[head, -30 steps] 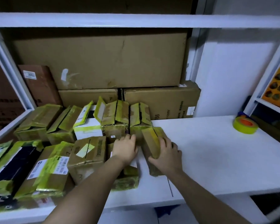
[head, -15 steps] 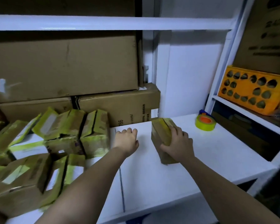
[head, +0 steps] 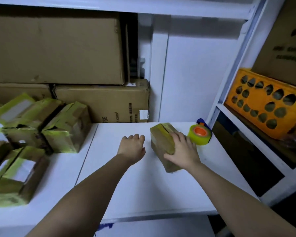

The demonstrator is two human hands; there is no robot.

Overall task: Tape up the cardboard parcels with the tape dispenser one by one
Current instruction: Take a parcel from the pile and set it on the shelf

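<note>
My right hand grips a small cardboard parcel with yellow-green tape on its top, standing on the white shelf. Just behind and right of it lies the tape dispenser, a yellow-green roll with an orange core and a blue handle. My left hand hovers palm down over the shelf to the left of the parcel, fingers loosely curled, holding nothing. A pile of several taped parcels lies at the left of the shelf.
Large cardboard boxes are stacked against the back wall behind the pile. A white upright post borders the shelf on the right. Beyond it an orange perforated crate sits on a neighbouring shelf under another carton.
My right hand has carried one parcel from the pile rightward across the shelf, close to the tape dispenser. My left hand let go of the pile and followed. The view has swung right.
</note>
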